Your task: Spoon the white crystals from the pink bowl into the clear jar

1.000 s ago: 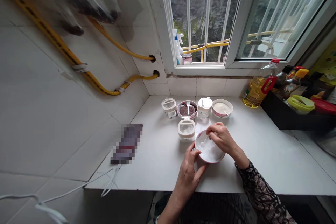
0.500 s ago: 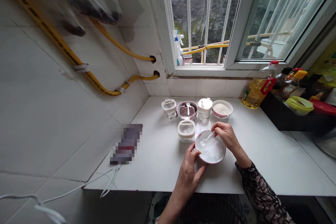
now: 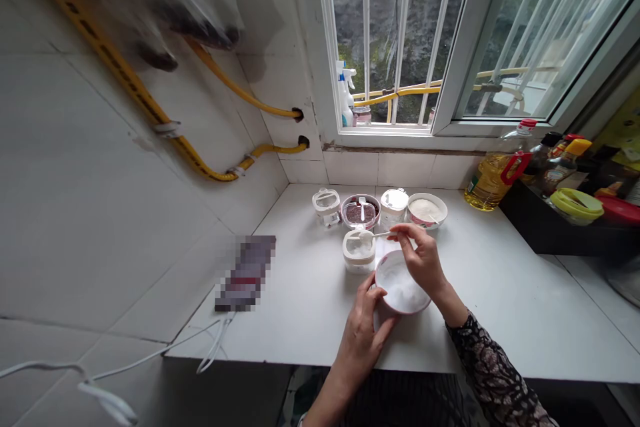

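My left hand [image 3: 361, 330] grips the left rim and side of a white bowl [image 3: 400, 287] that holds a white grainy substance. Between the fingertips of my right hand [image 3: 420, 255] is the handle of a small white spoon [image 3: 383, 235]. The spoon's bowl, with white stuff on it, is over the open top of a clear jar [image 3: 359, 263], which has white contents. Behind stand a second jar [image 3: 326, 208], a bowl of dark red bits [image 3: 361, 213] with a clear lid and spoon on it, a third jar [image 3: 395, 208] and a bowl of pale grains [image 3: 427, 209].
A blurred dark object [image 3: 246, 273] with a white cable lies at the counter's left. An oil bottle [image 3: 493, 173] and a black box [image 3: 530, 220] of bottles stand at the right. Yellow pipes [image 3: 200, 170] run along the left wall.
My right hand has lifted the spoon out of the white bowl and moved it up and left to the jar's top. My left hand still holds the bowl. The view has shifted slightly.
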The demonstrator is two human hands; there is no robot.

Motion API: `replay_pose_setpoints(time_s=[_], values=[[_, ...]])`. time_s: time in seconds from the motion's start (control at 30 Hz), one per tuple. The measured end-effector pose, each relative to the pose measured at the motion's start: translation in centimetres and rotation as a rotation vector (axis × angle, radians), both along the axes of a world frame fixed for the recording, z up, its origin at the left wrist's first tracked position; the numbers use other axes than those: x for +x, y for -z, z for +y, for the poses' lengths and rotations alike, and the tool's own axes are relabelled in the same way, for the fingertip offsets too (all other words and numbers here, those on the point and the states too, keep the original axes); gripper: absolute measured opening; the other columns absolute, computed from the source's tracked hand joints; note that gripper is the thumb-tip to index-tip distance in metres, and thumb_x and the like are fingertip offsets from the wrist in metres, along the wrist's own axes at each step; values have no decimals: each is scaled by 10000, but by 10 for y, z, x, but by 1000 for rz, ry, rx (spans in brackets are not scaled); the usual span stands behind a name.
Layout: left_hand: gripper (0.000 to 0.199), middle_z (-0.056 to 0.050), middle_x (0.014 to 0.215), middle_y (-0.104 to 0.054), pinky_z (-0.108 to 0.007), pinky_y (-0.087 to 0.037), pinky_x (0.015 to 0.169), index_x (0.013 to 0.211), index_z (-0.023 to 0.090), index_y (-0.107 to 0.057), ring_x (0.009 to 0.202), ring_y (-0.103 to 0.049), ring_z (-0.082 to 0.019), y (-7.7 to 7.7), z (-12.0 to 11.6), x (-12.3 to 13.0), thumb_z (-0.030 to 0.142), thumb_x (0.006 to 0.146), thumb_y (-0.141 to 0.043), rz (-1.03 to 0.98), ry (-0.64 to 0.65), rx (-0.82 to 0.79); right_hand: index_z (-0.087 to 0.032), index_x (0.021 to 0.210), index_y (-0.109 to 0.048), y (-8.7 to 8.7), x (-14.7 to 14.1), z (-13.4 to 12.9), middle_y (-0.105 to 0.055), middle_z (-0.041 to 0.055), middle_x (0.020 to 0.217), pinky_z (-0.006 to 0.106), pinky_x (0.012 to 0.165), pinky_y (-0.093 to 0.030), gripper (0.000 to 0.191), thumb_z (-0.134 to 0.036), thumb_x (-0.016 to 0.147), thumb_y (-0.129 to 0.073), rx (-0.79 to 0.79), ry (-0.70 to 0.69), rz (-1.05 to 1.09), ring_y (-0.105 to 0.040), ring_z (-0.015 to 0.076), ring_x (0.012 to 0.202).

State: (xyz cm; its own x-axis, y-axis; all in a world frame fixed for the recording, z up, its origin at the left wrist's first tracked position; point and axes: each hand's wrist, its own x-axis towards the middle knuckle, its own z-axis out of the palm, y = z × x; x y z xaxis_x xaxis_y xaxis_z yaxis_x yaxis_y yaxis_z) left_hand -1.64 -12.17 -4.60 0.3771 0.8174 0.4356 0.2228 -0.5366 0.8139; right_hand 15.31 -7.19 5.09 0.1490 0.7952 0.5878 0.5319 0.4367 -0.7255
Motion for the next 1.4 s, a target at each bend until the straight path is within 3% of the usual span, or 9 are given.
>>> replay_pose_setpoints(time_s=[0.1, 0.17, 0.27, 0.4, 0.53, 0.9, 1.07, 1.27, 1.4], values=[[365, -157, 1506, -443, -466, -530, 1065, 1193, 249, -505, 1363, -547, -300, 1, 0, 0, 120, 874, -628, 1, -6, -15, -220, 937, -678, 2, -4, -1, -758, 39, 817, 430, 939, -438, 257, -97, 944, -453, 158, -93, -400, -659, 201, 793], [363, -157, 1507, -442, -470, -527, 1068, 1192, 250, -502, 1365, -544, -299, 1, -1, 0, 124, 876, -630, 5, -7, -15, -221, 958, -672, 1, -2, -2, -762, 28, 821, 436, 978, -407, 281, -65, 944, -439, 212, -119, -491, -652, 192, 785], [351, -160, 1508, -441, -469, -526, 1068, 1182, 248, -496, 1375, -534, -297, -2, 0, 0, 137, 881, -636, 5, 3, 0, -228, 964, -669, -4, 7, -6, -757, 23, 828, 416, 948, -422, 240, -107, 958, -462, 218, -62, -376, -646, 196, 769], [355, -153, 1490, -464, -461, -525, 1067, 1182, 252, -499, 1374, -540, -296, -6, -1, -1, 138, 878, -643, 14, 0, 7, -232, 868, -665, -8, 27, -13, -698, 20, 707, 397, 868, -451, 195, -169, 924, -489, 49, 6, -243, -628, 226, 775], [366, -148, 1479, -483, -459, -519, 1068, 1172, 254, -511, 1370, -543, -299, -8, -1, -2, 121, 862, -652, 26, -26, 46, -227, 749, -642, -3, 37, -16, -678, 19, 699, 387, 856, -444, 197, -130, 834, -494, -87, -61, -322, -592, 209, 735], [366, -150, 1492, -447, -456, -545, 1046, 1202, 257, -486, 1356, -552, -291, -5, -2, -3, 132, 890, -631, 28, 7, -7, -225, 652, -593, 5, 26, -17, -659, 3, 650, 360, 830, -425, 221, -120, 794, -460, -220, -174, -337, -551, 186, 688], [376, -154, 1481, -450, -466, -547, 1047, 1208, 256, -486, 1357, -552, -299, -1, -1, -2, 130, 886, -634, 25, 5, 3, -231, 613, -600, 5, 27, -15, -609, -7, 562, 338, 793, -429, 217, -167, 763, -456, -303, -96, -188, -556, 188, 680], [385, -160, 1468, -461, -474, -549, 1039, 1212, 253, -488, 1340, -568, -303, -1, -1, -1, 130, 881, -640, 25, -2, 14, -220, 586, -591, 1, 32, -13, -527, -23, 489, 278, 574, -381, 172, -235, 680, -447, -410, -68, 76, -473, 145, 511], [381, -160, 1466, -468, -466, -540, 1048, 1196, 253, -484, 1345, -563, -301, -5, -1, -1, 121, 876, -642, 31, 1, 28, -214, 588, -606, 1, 36, -11, -521, -21, 478, 270, 543, -365, 174, -290, 666, -470, -445, -39, 184, -472, 142, 501]])
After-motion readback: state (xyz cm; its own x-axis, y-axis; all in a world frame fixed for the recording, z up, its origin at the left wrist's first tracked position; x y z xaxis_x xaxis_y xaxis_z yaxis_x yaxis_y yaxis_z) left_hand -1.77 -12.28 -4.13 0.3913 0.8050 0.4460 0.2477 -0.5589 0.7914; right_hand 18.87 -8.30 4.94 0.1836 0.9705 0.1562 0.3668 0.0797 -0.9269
